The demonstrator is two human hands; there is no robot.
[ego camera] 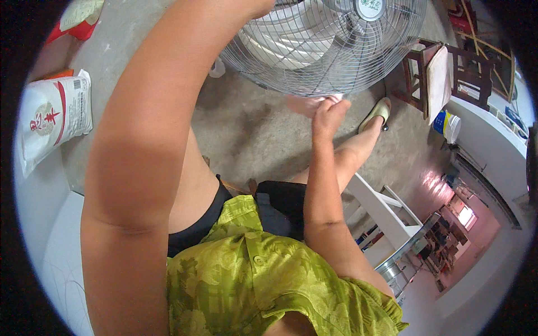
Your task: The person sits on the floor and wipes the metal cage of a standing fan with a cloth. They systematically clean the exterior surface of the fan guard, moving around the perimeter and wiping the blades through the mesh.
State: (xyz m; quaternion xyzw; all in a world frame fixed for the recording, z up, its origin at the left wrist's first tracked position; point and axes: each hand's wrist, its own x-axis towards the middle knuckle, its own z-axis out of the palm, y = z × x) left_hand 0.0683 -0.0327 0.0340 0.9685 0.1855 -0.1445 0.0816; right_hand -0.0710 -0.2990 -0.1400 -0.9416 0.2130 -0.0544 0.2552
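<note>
In front of me stands an electric fan with a round metal wire guard (361,54). A round badge (370,7) with writing sits at its hub. My right hand (330,115) grips a pale pink cloth (303,104) against the guard's lower rim; the cloth's loose end is blurred. My left arm reaches up past the fan's left side. Only the base of my left hand (262,7) shows at the top edge, and its fingers are out of view. Behind the wires is a large white ribbed object (290,38), partly hidden.
A white printed sack (59,113) stands at the left. To the right are a dark wooden chair (420,80) with a pale pad (437,82) and a white bucket (452,128). A white frame (378,206) stands by my right elbow. My slippered foot (376,113) rests on the concrete floor (235,126).
</note>
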